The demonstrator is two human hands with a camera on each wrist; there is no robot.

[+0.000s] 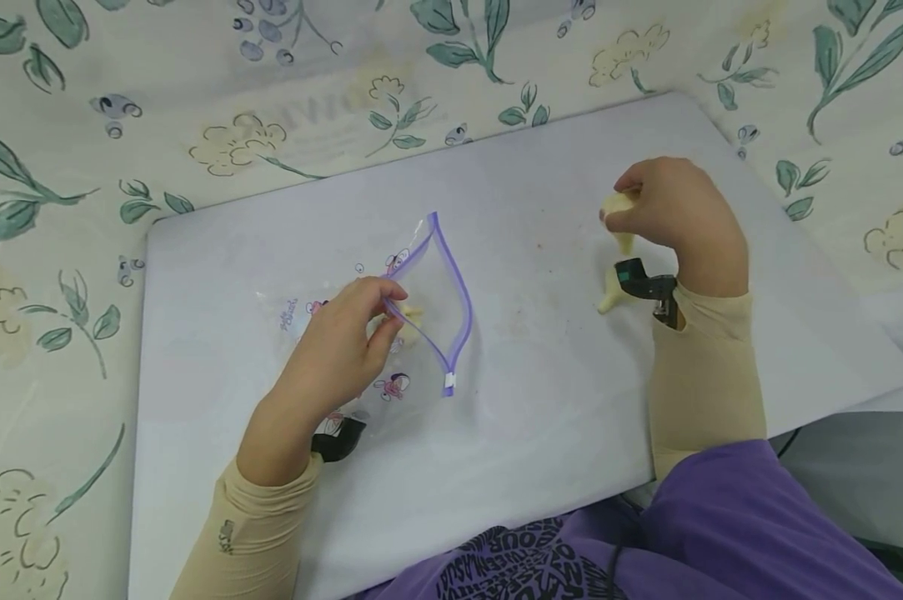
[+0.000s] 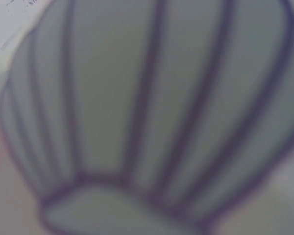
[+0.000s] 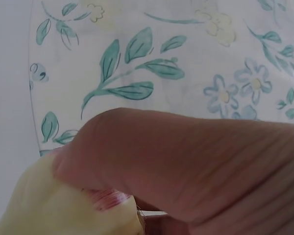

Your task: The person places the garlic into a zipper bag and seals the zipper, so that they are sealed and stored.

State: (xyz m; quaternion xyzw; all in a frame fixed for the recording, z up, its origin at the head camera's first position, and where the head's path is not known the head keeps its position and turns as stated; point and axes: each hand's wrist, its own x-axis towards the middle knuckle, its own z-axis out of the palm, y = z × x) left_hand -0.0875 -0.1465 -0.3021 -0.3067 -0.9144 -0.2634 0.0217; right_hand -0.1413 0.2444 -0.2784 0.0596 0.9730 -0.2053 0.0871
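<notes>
My left hand (image 1: 338, 346) pinches the near lip of a clear zip bag (image 1: 460, 312) with a purple seal, its mouth spread wide. A pale yellow piece of ginger (image 1: 415, 317) shows through the bag by the fingers. A blurred shell print (image 2: 112, 98) fills the left wrist view. Over the right side of the board, my right hand (image 1: 676, 204) holds another piece of ginger (image 3: 63, 200) between thumb and fingers; it has pinkish marks and a brownish end. Just below that hand lies a further ginger piece (image 1: 611, 296), partly hidden by the wrist camera.
A white board (image 1: 526, 433) lies beneath both hands, with small specks between them. Around it spreads a flower-printed cloth (image 1: 53, 250). The bag's white slider (image 1: 449, 381) sits at the seal's near end. Purple clothing (image 1: 571, 550) borders the board's near edge.
</notes>
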